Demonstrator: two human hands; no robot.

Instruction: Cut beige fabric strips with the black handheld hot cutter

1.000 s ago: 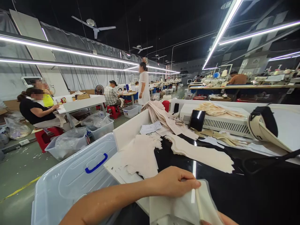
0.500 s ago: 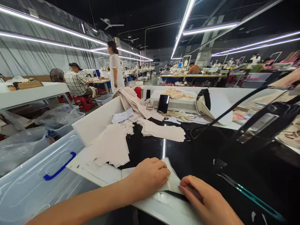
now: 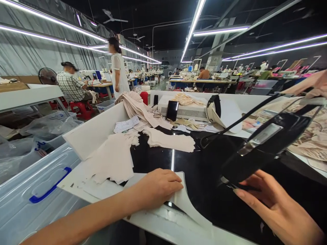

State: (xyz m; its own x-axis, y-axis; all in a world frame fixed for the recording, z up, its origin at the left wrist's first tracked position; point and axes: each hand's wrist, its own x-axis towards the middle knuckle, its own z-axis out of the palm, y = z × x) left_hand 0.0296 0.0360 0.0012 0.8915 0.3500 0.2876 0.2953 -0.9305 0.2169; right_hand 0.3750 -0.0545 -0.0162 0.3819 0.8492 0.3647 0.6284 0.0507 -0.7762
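Note:
My left hand point(image 3: 163, 189) rests on a pale cut piece point(image 3: 187, 200), fabric or paper, at the near table edge. Its fingers are curled together over the piece, with the thumb hidden. To the right, my right hand point(image 3: 277, 207) is bent, thumb and fingers closing around something dark that I cannot make out. Just above those fingers a black device point(image 3: 268, 146) with a silver plate slants across the view, a black cord beside it. Beyond my left hand lie a stack of pale cut pieces point(image 3: 112, 158) and a second stack point(image 3: 170, 139).
A phone point(image 3: 172, 110) leans against a white slotted box point(image 3: 192, 111). Written paper slips point(image 3: 126, 124) lie near the white side panel point(image 3: 89, 139). A clear lidded bin point(image 3: 20, 183) stands at left. Patterned fabric point(image 3: 310, 136) is heaped at right. Several people are farther off.
My right hand has left the pale piece and moved right, to below the black device. My left hand stays on the piece, whose right end now lies flatter. The view has shifted slightly.

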